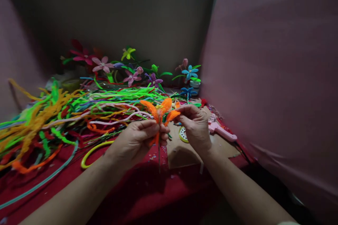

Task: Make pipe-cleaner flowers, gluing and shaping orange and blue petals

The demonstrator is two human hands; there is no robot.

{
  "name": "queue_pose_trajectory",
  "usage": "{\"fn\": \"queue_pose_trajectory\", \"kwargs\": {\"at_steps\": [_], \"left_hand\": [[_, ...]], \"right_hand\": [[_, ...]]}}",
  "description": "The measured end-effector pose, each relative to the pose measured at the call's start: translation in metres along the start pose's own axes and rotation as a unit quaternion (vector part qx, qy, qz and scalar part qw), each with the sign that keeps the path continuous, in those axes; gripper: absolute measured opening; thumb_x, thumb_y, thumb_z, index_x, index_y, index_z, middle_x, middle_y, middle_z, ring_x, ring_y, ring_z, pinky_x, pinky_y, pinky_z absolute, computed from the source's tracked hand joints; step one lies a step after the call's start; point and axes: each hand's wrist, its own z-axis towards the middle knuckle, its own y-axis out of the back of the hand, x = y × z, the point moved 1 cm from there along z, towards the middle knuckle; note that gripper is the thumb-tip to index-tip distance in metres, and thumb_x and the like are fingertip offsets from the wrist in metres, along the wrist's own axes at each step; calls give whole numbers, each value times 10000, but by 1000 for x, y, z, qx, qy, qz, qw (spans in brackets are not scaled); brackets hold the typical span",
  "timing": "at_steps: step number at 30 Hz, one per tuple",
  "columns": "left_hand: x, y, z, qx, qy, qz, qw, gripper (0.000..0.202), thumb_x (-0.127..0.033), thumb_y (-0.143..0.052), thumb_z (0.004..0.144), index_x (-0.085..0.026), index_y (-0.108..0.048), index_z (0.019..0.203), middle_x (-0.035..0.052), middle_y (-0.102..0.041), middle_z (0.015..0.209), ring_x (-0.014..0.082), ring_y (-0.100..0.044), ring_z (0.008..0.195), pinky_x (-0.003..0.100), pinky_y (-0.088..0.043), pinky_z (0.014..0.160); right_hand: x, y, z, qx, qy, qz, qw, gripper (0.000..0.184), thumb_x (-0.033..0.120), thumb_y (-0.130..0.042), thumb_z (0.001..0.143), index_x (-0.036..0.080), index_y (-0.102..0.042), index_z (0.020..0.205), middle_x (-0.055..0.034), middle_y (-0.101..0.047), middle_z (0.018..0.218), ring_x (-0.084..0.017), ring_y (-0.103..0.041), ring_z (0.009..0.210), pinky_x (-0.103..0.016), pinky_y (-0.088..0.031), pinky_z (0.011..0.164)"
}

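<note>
An orange pipe cleaner flower (pixel 167 104) with a yellow centre is held up over the front of the table. My left hand (pixel 139 135) pinches it at the base of the petals, and a thin dark stem (pixel 159 158) hangs down below the fingers. My right hand (pixel 195 126) has thumb and forefinger closed on the tip of the flower's right-hand petal (pixel 173 116). The fingers of my left hand partly hide the lower petals.
Loose pipe cleaners (pixel 34 112) in many colours cover the left of the red tablecloth (pixel 126 186). Finished flowers (pixel 102 64) stand behind. On the right lie cardboard (pixel 182 154), a tape roll (pixel 182 134) and a pink-handled tool (pixel 223 132). Pink sheets (pixel 271 59) hang at both sides.
</note>
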Motion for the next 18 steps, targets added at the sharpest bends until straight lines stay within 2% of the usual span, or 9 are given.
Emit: {"fn": "queue_pose_trajectory", "kwargs": {"at_steps": [2, 4, 6, 7, 8, 10, 11, 14, 18], "left_hand": [[-3, 0, 0, -27, -15, 18, 999, 88, -132, -734, 659, -78, -703, 722, 80, -713, 690, 144, -645, 598, 236, -532, 601], [-7, 1, 0, -47, -29, 37, 998, 96, -125, -743, 644, -69, -700, 709, 84, -713, 678, 130, -636, 577, 218, -526, 597], [-11, 2, 1, -63, -41, 44, 996, 113, -133, -757, 623, -66, -701, 693, 86, -710, 666, 121, -625, 556, 194, -514, 567], [-12, 2, 1, -66, -43, 46, 996, 130, -146, -768, 610, -66, -701, 688, 88, -708, 657, 122, -624, 545, 190, -509, 549], [-13, 3, 2, -67, -44, 47, 996, 149, -162, -779, 597, -71, -702, 687, 87, -708, 654, 127, -626, 541, 189, -506, 534], [-14, 5, 4, -64, -44, 44, 996, 193, -195, -804, 566, -92, -701, 692, 80, -708, 655, 143, -634, 540, 199, -504, 510], [-13, 6, 5, -64, -44, 40, 996, 209, -208, -815, 549, -105, -697, 688, 72, -709, 656, 150, -638, 545, 203, -503, 500], [-11, 9, 8, -65, -52, 34, 996, 233, -233, -830, 525, -122, -687, 672, 50, -702, 647, 145, -635, 543, 195, -495, 485], [-11, 13, 11, -71, -57, 61, 994, 199, -228, -800, 587, -108, -698, 708, 48, -698, 677, 98, -608, 542, 167, -485, 535]], "right_hand": [[1, 8, -4, 15, 0, -48, 999, 163, 146, -626, 692, 213, -614, 839, 27, -653, 744, -111, -618, 672, -247, -508, 622], [5, 28, -8, 17, 12, -143, 989, 256, 151, -563, 740, 223, -583, 985, -10, -662, 870, -140, -629, 806, -301, -509, 733], [10, 60, -13, -4, 40, -299, 953, 315, 128, -488, 767, 213, -562, 1061, -56, -644, 990, -172, -606, 915, -351, -485, 815], [12, 79, -16, -19, 52, -398, 916, 341, 111, -466, 758, 201, -565, 1071, -78, -632, 1027, -197, -586, 951, -376, -471, 831], [14, 97, -19, -32, 62, -496, 865, 366, 106, -456, 750, 176, -563, 1092, -107, -620, 1049, -229, -561, 976, -407, -454, 846], [14, 131, -23, -11, 37, -662, 748, 408, 99, -441, 739, 107, -556, 1130, -171, -600, 1071, -289, -513, 996, -451, -422, 862], [13, 144, -25, 12, 20, -712, 701, 418, 107, -432, 747, 87, -546, 1149, -185, -598, 1062, -294, -514, 969, -447, -423, 846], [5, 164, -29, 33, 6, -734, 679, 431, 110, -436, 737, 89, -554, 1151, -170, -621, 963, -271, -534, 848, -432, -435, 773], [-6, 165, -31, 40, 4, -759, 650, 415, 115, -420, 744, 103, -561, 1134, -145, -602, 916, -243, -540, 815, -380, -448, 710]]}}
